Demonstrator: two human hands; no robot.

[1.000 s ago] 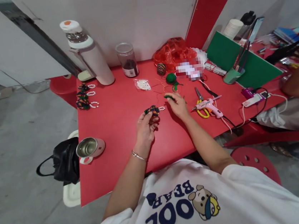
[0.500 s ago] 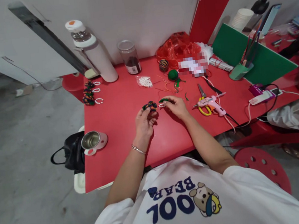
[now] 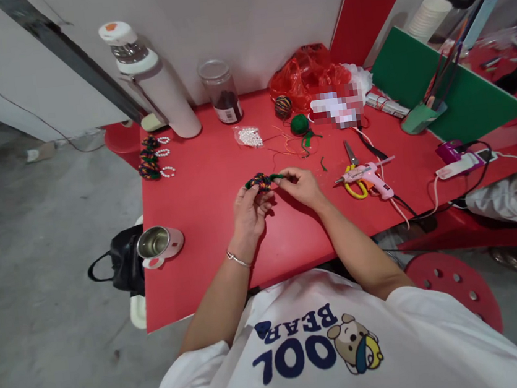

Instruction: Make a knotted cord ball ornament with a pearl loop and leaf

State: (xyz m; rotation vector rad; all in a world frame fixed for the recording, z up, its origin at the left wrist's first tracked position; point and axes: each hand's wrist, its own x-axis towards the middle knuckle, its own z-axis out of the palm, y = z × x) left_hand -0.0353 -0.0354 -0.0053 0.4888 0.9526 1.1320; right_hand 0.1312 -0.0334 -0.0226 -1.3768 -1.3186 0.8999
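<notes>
Over the middle of the red table, my left hand is closed on a small knitted yarn piece, dark with orange and multicoloured flecks and green at its ends. With thumb and fingertips, my right hand pinches the piece's right end, where a green strip shows. The white beads are hidden now. At the table's left side lie several similar yarn pieces with white bead loops. A pink glue gun rests over yellow-handled scissors to the right of my right hand.
Behind my hands are a bag of white beads, a green yarn ball, a multicoloured yarn ball and a red plastic bag. A mug, tall flask and jar stand leftward; a power strip lies right.
My right hand has moved slightly left, up against the yarn piece. The bead strand that showed at its fingertips is now out of sight. The camera view has shifted a little.
</notes>
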